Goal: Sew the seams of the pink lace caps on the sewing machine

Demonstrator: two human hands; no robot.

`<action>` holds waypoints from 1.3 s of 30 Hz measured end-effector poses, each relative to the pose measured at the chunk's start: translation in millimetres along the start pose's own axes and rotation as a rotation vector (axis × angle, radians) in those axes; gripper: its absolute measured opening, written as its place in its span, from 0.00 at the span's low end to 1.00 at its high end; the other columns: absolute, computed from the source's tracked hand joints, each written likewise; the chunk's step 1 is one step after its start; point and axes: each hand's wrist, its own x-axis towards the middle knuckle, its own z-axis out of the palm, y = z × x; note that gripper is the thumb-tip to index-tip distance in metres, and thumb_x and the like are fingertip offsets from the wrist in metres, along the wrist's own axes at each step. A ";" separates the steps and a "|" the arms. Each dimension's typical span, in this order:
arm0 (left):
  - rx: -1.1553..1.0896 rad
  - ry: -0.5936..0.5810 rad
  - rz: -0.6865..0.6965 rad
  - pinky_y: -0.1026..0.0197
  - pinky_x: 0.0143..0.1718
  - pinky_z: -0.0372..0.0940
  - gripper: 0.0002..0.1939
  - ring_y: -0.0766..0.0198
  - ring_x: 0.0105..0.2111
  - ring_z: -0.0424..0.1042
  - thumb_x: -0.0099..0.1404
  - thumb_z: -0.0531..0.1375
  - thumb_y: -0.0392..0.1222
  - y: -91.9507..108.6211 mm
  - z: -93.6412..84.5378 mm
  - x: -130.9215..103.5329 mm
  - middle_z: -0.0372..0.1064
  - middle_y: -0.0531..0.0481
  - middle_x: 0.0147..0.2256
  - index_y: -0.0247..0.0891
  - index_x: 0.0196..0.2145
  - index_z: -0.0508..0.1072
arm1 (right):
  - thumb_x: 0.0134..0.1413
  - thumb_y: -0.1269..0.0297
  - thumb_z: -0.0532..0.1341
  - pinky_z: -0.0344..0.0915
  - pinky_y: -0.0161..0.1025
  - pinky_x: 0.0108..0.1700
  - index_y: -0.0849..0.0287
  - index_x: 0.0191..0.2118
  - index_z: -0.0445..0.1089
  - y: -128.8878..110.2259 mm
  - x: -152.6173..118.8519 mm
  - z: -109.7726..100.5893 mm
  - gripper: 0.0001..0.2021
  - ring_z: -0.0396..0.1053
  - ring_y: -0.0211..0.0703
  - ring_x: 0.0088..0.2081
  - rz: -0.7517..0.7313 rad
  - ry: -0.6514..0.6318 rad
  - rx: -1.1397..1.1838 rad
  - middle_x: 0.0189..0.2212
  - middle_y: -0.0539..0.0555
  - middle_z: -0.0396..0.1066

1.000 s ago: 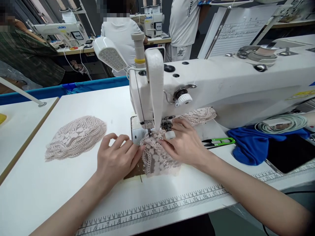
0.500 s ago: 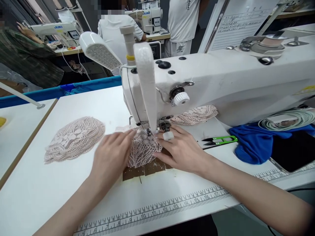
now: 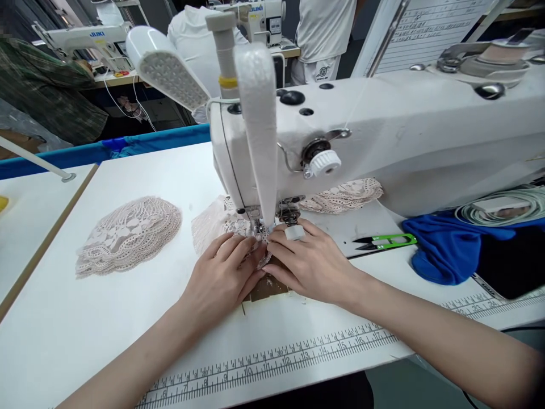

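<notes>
A pale pink lace piece lies under the presser foot of the white sewing machine. My left hand has its fingers bent over the lace's near edge, thumb close to the fingers. On the other side of the foot, my right hand grips the lace's right edge, its fingertips partly hidden behind the machine's parts. Both hands' fingertips nearly meet just in front of the needle area. A stack of lace pieces lies to the left, and more lace rests behind my right hand.
Green thread snips, blue cloth, a coiled pale tape and a dark phone lie at the right. A printed ruler runs along the table's front edge. People stand near other machines at the back.
My left hand has moved right and nearer, from the lace's left side to its near edge. The lace has shifted away, now showing more behind and left of the foot. The view has shifted slightly.
</notes>
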 end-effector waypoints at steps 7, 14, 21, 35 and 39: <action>-0.026 -0.016 -0.016 0.47 0.54 0.66 0.17 0.51 0.51 0.70 0.68 0.56 0.46 4.5 3.7 -3.1 0.72 0.40 0.51 0.33 0.48 0.75 | 0.66 0.60 0.51 0.59 0.50 0.57 0.64 0.44 0.71 3.5 -0.3 3.8 0.15 0.67 0.51 0.53 0.004 -0.059 -0.013 0.45 0.60 0.75; -0.015 -0.019 -0.017 0.44 0.57 0.63 0.18 0.51 0.54 0.70 0.69 0.55 0.48 5.2 6.2 -5.6 0.71 0.41 0.52 0.35 0.51 0.73 | 0.65 0.60 0.52 0.58 0.52 0.58 0.64 0.44 0.71 1.6 -0.2 5.0 0.15 0.70 0.51 0.48 0.009 -0.054 -0.039 0.44 0.60 0.76; -0.052 0.011 -0.039 0.41 0.59 0.61 0.18 0.50 0.53 0.70 0.68 0.56 0.47 5.7 6.8 -6.0 0.71 0.41 0.52 0.36 0.51 0.73 | 0.65 0.60 0.52 0.59 0.52 0.57 0.63 0.43 0.71 0.2 1.1 4.2 0.14 0.71 0.50 0.44 0.011 -0.049 -0.034 0.42 0.61 0.76; -0.055 0.034 0.008 0.44 0.57 0.64 0.17 0.52 0.51 0.72 0.67 0.57 0.43 2.5 0.1 -6.8 0.74 0.42 0.49 0.35 0.51 0.72 | 0.62 0.67 0.53 0.60 0.50 0.54 0.62 0.44 0.70 1.5 -1.3 0.5 0.11 0.71 0.46 0.40 -0.029 -0.009 0.024 0.41 0.58 0.75; -0.019 0.072 0.139 0.54 0.49 0.70 0.08 0.58 0.43 0.76 0.66 0.56 0.33 -3.7 -3.4 -8.3 0.77 0.44 0.42 0.33 0.39 0.75 | 0.54 0.76 0.52 0.61 0.46 0.50 0.62 0.46 0.68 0.8 -1.9 0.3 0.15 0.69 0.44 0.39 -0.100 -0.024 0.080 0.45 0.57 0.73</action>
